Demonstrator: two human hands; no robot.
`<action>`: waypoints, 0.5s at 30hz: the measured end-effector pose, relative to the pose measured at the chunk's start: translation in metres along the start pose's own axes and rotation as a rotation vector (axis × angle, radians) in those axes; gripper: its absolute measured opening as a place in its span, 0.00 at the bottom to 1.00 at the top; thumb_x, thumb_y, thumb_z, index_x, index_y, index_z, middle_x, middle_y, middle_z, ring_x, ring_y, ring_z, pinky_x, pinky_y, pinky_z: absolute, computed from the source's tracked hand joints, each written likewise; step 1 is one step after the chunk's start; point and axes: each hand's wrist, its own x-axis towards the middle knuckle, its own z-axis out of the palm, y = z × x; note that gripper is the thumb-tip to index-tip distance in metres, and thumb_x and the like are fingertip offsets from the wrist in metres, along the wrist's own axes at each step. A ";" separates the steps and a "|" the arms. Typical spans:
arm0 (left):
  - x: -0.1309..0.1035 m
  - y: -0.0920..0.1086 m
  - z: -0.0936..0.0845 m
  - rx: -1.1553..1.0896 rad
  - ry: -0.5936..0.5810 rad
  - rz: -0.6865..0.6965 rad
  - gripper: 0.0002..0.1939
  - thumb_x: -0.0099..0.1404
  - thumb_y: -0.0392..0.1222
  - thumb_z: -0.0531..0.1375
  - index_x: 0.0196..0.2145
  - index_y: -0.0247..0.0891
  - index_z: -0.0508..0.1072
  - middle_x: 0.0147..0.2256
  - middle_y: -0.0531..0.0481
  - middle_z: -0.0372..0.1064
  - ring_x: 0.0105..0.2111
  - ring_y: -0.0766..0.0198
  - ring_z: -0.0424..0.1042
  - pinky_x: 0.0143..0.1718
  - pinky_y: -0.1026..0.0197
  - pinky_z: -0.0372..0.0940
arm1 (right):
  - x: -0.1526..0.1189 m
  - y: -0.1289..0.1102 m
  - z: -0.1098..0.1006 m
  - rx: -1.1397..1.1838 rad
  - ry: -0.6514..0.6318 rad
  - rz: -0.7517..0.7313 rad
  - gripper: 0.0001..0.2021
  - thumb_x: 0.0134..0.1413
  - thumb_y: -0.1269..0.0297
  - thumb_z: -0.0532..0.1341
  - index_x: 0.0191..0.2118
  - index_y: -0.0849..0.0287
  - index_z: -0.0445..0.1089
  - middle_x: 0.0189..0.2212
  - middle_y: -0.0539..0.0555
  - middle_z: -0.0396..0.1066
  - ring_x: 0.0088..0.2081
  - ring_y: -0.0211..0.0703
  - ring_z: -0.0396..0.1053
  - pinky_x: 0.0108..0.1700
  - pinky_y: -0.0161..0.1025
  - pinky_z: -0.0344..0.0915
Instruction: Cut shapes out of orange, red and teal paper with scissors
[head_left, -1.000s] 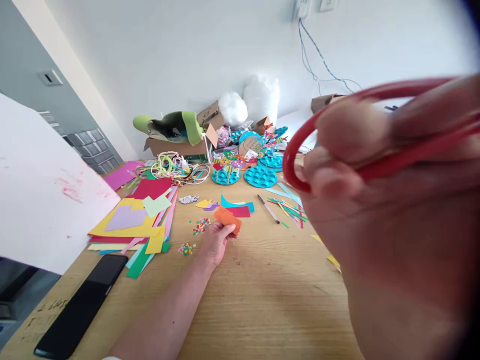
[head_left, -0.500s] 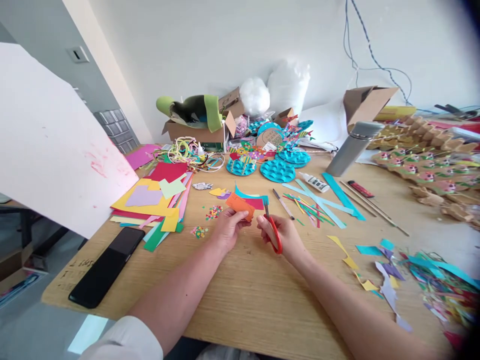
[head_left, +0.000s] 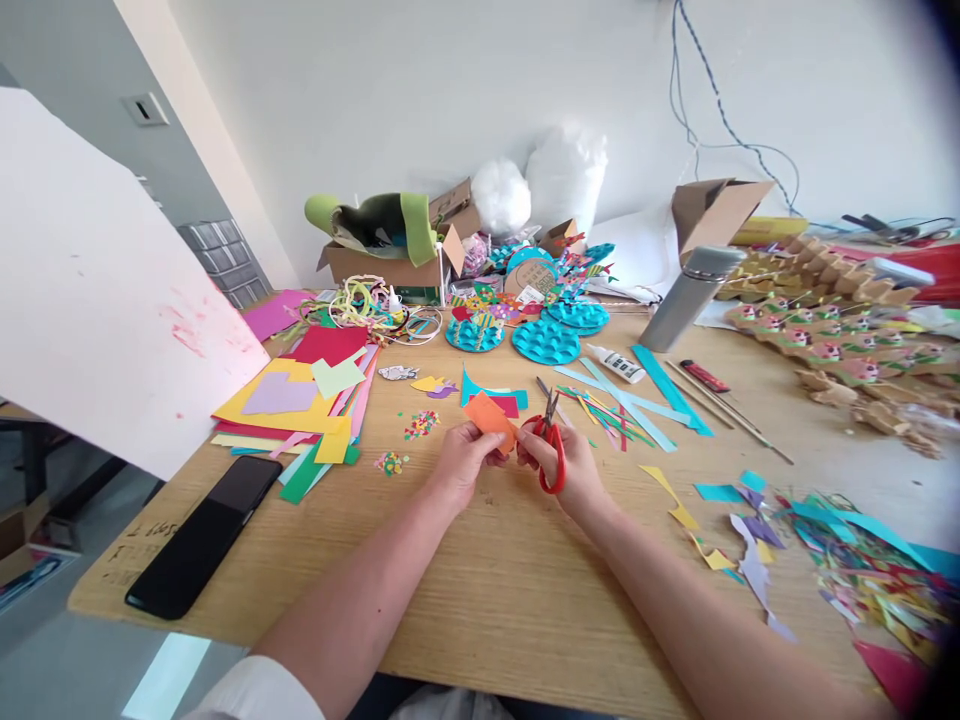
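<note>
Between the thumb and fingers of my left hand [head_left: 463, 462] is a piece of orange paper [head_left: 489, 418], held above the table. My right hand [head_left: 571, 468] is closed round red-handled scissors [head_left: 553, 455], whose blades point up and away from me. The right fingertips meet the paper's right corner. Just beyond the paper lie blue and crimson paper pieces [head_left: 517, 398]. To the left are two small heaps of coloured paper bits [head_left: 421, 425], along with yellow and purple cut-outs [head_left: 435, 385].
A stack of coloured paper [head_left: 285, 392] and a black phone [head_left: 202, 535] lie left. Behind stand blue round crafts [head_left: 546, 342]. On the right are a glue bottle [head_left: 619, 364], a grey flask [head_left: 691, 300], paper strips [head_left: 664, 385] and scraps [head_left: 862, 560].
My right hand has moved to the paper and its fingers now touch the corner. The scissors have turned, their blades now slightly apart. The orange paper is tilted differently.
</note>
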 end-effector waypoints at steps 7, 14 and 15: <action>0.000 -0.001 -0.004 0.008 -0.033 0.022 0.12 0.45 0.42 0.69 0.27 0.32 0.77 0.25 0.47 0.72 0.23 0.67 0.67 0.27 0.63 0.61 | -0.004 -0.005 0.001 -0.013 -0.005 -0.006 0.14 0.50 0.54 0.64 0.23 0.59 0.66 0.19 0.49 0.67 0.22 0.37 0.64 0.27 0.35 0.60; -0.001 -0.005 -0.007 0.074 -0.063 0.011 0.11 0.47 0.43 0.68 0.27 0.32 0.78 0.26 0.46 0.73 0.24 0.67 0.67 0.29 0.63 0.61 | -0.004 -0.002 -0.002 -0.043 -0.007 0.008 0.14 0.50 0.54 0.65 0.25 0.59 0.67 0.19 0.50 0.68 0.22 0.38 0.65 0.27 0.35 0.60; -0.001 -0.006 -0.007 0.076 -0.068 0.012 0.12 0.47 0.43 0.68 0.28 0.32 0.78 0.26 0.46 0.73 0.25 0.67 0.67 0.29 0.62 0.62 | -0.003 -0.002 -0.002 -0.049 -0.006 0.008 0.15 0.50 0.53 0.65 0.25 0.59 0.67 0.19 0.50 0.68 0.23 0.38 0.65 0.27 0.35 0.61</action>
